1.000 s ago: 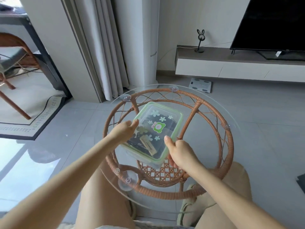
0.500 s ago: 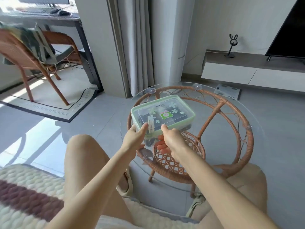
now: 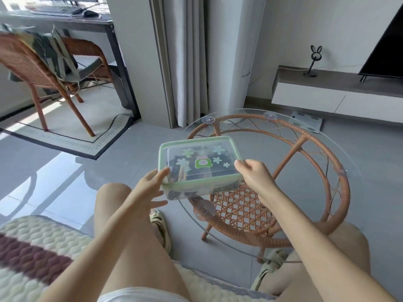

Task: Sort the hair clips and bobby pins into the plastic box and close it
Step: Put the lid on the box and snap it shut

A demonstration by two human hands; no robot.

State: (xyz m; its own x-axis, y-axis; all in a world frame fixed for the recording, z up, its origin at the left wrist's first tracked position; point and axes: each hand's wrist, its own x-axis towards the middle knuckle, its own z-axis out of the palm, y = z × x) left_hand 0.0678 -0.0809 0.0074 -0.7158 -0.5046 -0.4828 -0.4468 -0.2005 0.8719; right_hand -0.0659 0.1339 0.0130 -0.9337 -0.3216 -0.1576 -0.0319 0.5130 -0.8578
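Note:
A clear plastic box (image 3: 199, 165) with a green-rimmed lid and flower stickers is lifted above the near left edge of the round glass table (image 3: 314, 147). Its lid sits on top. Dark hair clips and a pale clip (image 3: 182, 173) show through the lid and wall. My right hand (image 3: 254, 176) grips the box's right near corner, thumb on the lid. My left hand (image 3: 150, 188) is at the left near corner, fingers spread, thumb touching the rim.
The glass top rests on a rattan frame (image 3: 301, 140) with suction cups. A rattan chair (image 3: 43, 68) and desk stand far left. A TV cabinet (image 3: 327, 92) runs along the right wall, with a scale (image 3: 305, 123) on the floor. My knees and a knitted cushion (image 3: 28, 247) are near.
The box has come off the table and moved toward the left near edge. My hands shifted from its front side to its two near corners, and the view swung left.

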